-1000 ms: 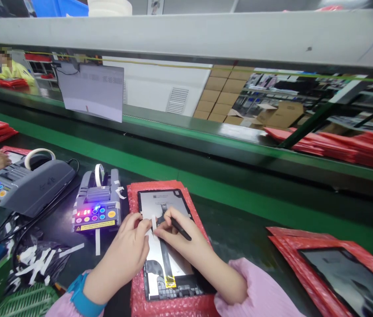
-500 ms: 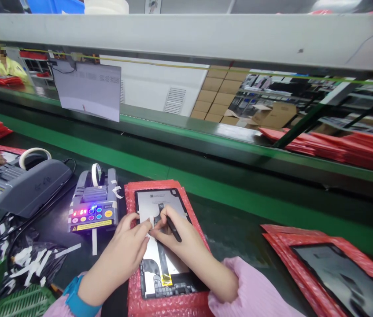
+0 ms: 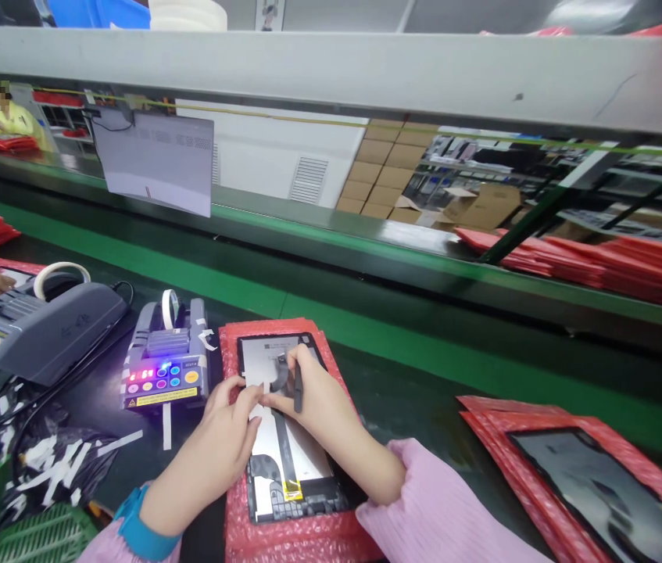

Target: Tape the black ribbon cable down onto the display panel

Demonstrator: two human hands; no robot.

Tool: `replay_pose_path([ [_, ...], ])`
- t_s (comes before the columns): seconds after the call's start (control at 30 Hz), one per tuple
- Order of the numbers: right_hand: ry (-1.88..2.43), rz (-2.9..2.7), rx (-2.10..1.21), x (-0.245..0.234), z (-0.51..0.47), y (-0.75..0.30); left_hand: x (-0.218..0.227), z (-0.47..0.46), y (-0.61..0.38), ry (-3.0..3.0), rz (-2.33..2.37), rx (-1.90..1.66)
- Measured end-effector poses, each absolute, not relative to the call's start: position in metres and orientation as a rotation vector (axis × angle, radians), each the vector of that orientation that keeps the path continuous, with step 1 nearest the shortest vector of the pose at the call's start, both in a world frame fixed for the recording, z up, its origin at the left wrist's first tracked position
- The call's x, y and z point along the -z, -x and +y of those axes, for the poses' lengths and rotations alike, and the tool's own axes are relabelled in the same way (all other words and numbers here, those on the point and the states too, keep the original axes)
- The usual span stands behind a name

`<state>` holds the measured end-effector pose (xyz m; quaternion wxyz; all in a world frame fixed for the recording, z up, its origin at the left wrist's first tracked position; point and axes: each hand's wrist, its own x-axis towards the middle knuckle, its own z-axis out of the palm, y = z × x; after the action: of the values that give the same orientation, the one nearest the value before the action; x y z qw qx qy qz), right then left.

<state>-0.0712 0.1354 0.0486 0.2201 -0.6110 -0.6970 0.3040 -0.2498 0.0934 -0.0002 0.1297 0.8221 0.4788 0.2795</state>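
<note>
Left hand (image 3: pixel 228 434) pinching white tape strip (image 3: pixel 260 391); right hand (image 3: pixel 313 403) gripping black stylus (image 3: pixel 298 389), lower centre. Flimsy, sticky strip: best held by ends. Fragile tablet panel (image 3: pixel 284 422) beneath.

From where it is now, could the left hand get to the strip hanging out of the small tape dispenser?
Probably yes. The left hand rests at the tablet's left edge, right beside the small tape dispenser, and its white strip hangs free over bare bench with nothing between. It would have to let go of the tape piece first.
</note>
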Motion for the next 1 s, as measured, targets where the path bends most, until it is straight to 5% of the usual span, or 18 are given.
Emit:
replay_pose_path([
  [0.57,1.686,-1.999,-0.686,-0.043,0.151,0.075,0.013,0.070,0.246,-2.556,1.459,-0.928],
  [1.0,1.742,-1.891,-0.655,-0.036,0.152,0.079,-0.021,0.080,0.231,-2.781,1.572,-0.546],
])
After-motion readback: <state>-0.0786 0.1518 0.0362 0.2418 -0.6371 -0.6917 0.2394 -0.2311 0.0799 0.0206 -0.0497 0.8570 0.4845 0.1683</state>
